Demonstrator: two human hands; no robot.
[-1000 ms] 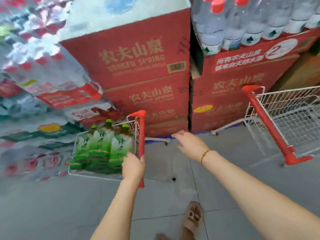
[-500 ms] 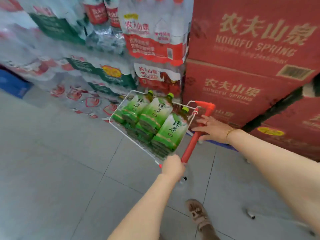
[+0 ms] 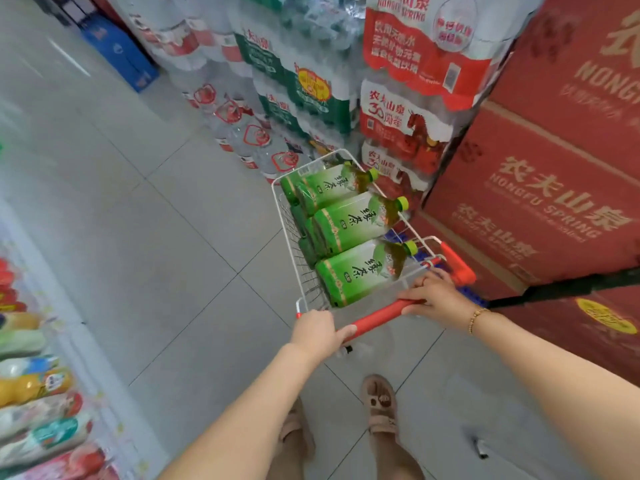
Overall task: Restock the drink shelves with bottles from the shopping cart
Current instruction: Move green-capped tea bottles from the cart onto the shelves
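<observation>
With left hand and right hand in a closed grip on the red handle, we should steer the cart gently so the green bottles lying inside don't roll.

Red Nongfu Spring cartons tower on the right, shrink-wrapped water packs stacked just beside them, a blue box further along the grey tiled floor.

Pale grey tiled floor, thin dark grout lines, soft even light. On the right, tall stack of red cardboard cartons printed NONGFU SPRING. Beside it, shrink-wrapped packs of water bottles piled high, red and green labels. Further back on the left, blue boxes on the floor.
</observation>
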